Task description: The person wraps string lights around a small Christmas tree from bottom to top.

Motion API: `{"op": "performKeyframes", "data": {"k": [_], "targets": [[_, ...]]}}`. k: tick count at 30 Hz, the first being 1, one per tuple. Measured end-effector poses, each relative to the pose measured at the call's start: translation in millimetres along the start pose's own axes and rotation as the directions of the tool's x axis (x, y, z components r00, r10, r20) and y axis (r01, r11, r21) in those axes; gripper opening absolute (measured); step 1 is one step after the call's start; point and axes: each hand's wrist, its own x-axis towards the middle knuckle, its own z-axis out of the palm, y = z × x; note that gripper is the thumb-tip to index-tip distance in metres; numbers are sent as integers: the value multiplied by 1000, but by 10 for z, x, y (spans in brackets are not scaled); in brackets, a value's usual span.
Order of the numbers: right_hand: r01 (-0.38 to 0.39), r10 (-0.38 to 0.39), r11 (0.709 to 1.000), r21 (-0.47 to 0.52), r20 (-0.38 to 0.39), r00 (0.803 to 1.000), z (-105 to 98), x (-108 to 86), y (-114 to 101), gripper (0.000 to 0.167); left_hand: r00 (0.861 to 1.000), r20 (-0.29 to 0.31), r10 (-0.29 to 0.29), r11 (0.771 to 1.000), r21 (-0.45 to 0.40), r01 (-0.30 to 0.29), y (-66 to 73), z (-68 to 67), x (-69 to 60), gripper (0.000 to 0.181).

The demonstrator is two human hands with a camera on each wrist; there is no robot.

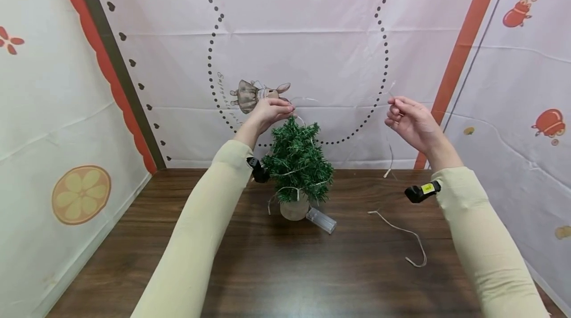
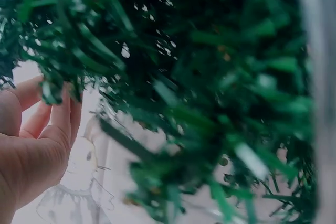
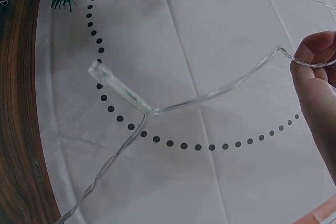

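A small green artificial Christmas tree point(image 1: 296, 152) stands on a pale round base point(image 1: 294, 210) at mid-table, with clear string lights point(image 1: 285, 189) wound loosely around it. My left hand point(image 1: 271, 111) is at the treetop, fingertips pinching the light wire there; in the left wrist view, branches hide those fingertips. Off to the right, raised above the table, my right hand point(image 1: 412, 120) holds the free stretch of wire between thumb and fingers. The right wrist view shows that wire point(image 3: 220, 92) running from the hand to a clear bulb point(image 3: 121, 87) and then down.
Beside the tree base lies a clear battery box point(image 1: 321, 220). The loose tail of the wire point(image 1: 408, 231) curves over the brown wooden table point(image 1: 276, 268) at right. Printed cloth point(image 1: 303, 55) hangs behind and on both sides.
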Motion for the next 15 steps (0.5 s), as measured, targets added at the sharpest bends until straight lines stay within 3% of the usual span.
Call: {"op": "performKeyframes", "data": {"k": [8,12,15], "targets": [[-12,12,999,-37,9,1000,71,31,19,25,998,-2,-58,995,-77,58,-98,-136,-38,42],[-24,25,999,-31,22,999,105,39,46,25,1000,13,-19,997,-71,20,-161,-222,-82,40],[-30,31,999,-31,28,999,132,37,70,25,999,30,12,1000,-17,-12,-218,-299,-126,27]]}}
